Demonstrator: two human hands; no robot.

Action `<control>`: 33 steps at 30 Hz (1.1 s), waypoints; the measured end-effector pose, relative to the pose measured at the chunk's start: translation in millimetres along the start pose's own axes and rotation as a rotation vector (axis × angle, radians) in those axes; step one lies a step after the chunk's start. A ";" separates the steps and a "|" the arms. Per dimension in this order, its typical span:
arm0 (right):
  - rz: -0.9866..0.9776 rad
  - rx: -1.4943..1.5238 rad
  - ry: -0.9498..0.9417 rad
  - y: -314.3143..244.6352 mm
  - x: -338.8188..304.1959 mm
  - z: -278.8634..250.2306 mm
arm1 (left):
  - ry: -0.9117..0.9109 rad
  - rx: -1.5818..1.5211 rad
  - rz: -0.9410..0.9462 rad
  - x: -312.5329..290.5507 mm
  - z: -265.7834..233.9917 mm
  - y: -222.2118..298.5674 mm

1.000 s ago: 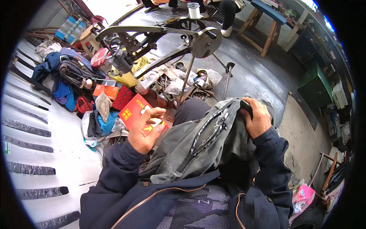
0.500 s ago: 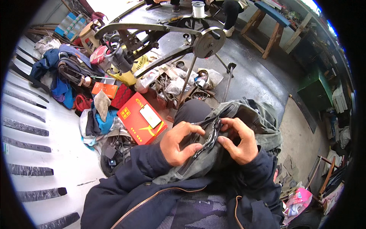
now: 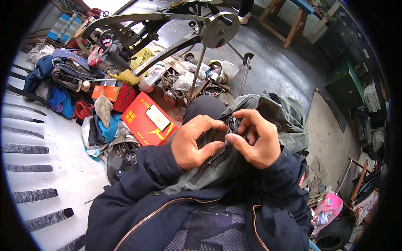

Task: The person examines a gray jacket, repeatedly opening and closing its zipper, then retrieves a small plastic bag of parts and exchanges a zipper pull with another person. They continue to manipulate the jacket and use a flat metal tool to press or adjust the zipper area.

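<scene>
Across my lap lies a worn grey-green cloth item (image 3: 289,121), a garment or bag; I cannot tell which. A dark edge strip with pale marks (image 3: 215,157) runs along it between my hands. My left hand (image 3: 192,140) has thumb and forefinger curved around the strip from the left, closed on the cloth. From the other side my right hand (image 3: 255,138) grips the same edge, its thumb tip close to the left fingertips. The exact pinch points are partly hidden by the fingers. My dark knee (image 3: 203,108) shows just beyond.
Ahead stands a metal hand-cranked machine (image 3: 167,33) with a round wheel, on thin legs. A red box (image 3: 146,121) with a phone-like rectangle on it lies left among cloth and bags. Right are a green cabinet (image 3: 345,88) and a pink bag (image 3: 328,209).
The view has shifted, so the surroundings sit farther left and higher. My right thumb has come closer to the left fingertips along the strip. Both hands stay at the cloth.
</scene>
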State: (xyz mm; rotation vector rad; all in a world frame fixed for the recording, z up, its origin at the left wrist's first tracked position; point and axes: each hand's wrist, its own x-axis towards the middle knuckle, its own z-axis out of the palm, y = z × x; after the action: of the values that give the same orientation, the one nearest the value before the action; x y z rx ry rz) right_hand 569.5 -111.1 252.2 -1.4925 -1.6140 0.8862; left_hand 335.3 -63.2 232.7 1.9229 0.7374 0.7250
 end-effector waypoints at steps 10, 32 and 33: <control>0.216 0.316 0.131 19.9 -1.9 5.2 | 0.021 -0.089 -0.065 2.5 0.7 -3.1; 0.279 1.023 0.152 33.0 -10.5 -12.5 | -0.075 0.021 0.177 65.2 10.2 -3.0; 0.283 1.016 0.151 33.0 -10.5 -13.0 | -0.054 -0.033 0.162 63.0 10.6 -3.2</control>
State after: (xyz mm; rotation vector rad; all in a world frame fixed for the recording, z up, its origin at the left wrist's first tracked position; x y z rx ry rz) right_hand 597.0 -119.0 228.8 -0.9959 -0.6251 1.4175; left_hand 383.2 -21.1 237.1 1.9805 0.5377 0.7764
